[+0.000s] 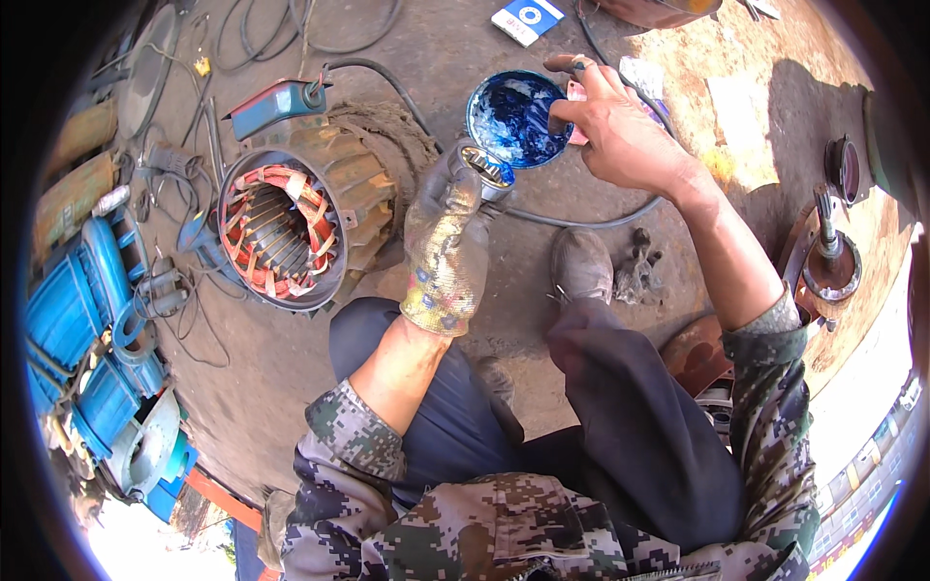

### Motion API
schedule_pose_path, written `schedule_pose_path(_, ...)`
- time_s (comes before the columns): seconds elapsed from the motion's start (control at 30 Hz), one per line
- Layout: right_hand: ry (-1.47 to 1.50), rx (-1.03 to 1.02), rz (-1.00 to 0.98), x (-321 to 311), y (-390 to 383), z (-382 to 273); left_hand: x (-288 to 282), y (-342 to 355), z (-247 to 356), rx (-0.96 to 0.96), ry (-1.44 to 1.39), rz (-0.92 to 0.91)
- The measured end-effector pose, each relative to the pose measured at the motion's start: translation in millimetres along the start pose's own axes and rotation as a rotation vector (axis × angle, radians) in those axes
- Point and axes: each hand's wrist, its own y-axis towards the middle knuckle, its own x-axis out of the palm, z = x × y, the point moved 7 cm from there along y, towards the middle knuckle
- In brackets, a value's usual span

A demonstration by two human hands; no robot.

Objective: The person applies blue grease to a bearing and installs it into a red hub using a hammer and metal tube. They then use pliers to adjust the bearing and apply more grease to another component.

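My left hand point(448, 247), in a stained, worn glove, is closed around a ball bearing point(486, 165) and holds it up beside the tin. Blue grease shows on the bearing's ring. Just beyond it stands a round tin point(472, 108) of glossy blue grease point(523, 121). My bare right hand point(620, 126) is over the tin's right rim, thumb and fingers apart. Dark grease marks one fingertip. Something pink point(577, 94) shows between those fingers; whether the hand touches it I cannot tell.
An open motor stator point(373, 208) with red-wrapped windings lies to my left. Blue motor housings point(73, 305) are piled at far left. Black cable point(581, 223) curves behind the tin. A blue-and-white box point(526, 19) lies beyond. A shafted metal part point(828, 257) stands at right.
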Motion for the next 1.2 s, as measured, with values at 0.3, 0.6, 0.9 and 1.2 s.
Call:
schedule_pose_path(0.3, 0.668, -0.155, 0.103, -37, -28, -28, 18, 1, 8, 0.011, 0.01, -0.051)
schedule_pose_path(0.6, 0.59, -0.249, 0.097, -45, -31, -52, 22, -1, -9, -0.115, -0.164, -0.118)
schedule_pose_path(0.9, 0.571, -0.259, 0.065, -46, -30, -67, 31, -6, -10, -0.181, -0.211, -0.198)
schedule_pose_path(1.2, 0.513, -0.269, 0.079, -66, -31, -58, 23, -6, -14, -0.211, -0.257, -0.171)
